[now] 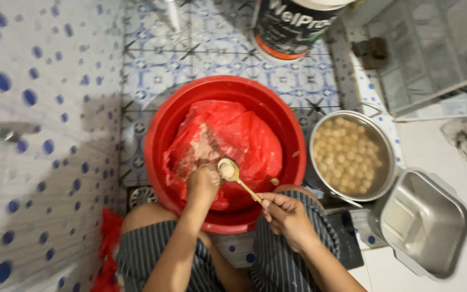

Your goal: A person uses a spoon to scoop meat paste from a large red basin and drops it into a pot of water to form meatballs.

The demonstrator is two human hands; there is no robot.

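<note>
Fist squeezing paste, spoon pinched
Left hand [202, 184] squeezes meat paste [201, 148]; right hand [286, 213] pinches spoon [228, 170]; pot [352, 156] looks nearly full, paste remains.

Pot [352, 157] hard beside basin [158, 135]

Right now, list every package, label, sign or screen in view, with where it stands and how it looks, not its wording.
Labelled tub: on the tiled floor at the top, beyond the red basin; round, black label with pale lettering, orange band near the base, white lid edge.
Red plastic bag: inside the basin, crumpled open, unprinted; the left hand rests in it.
No signs or screens show.
</note>
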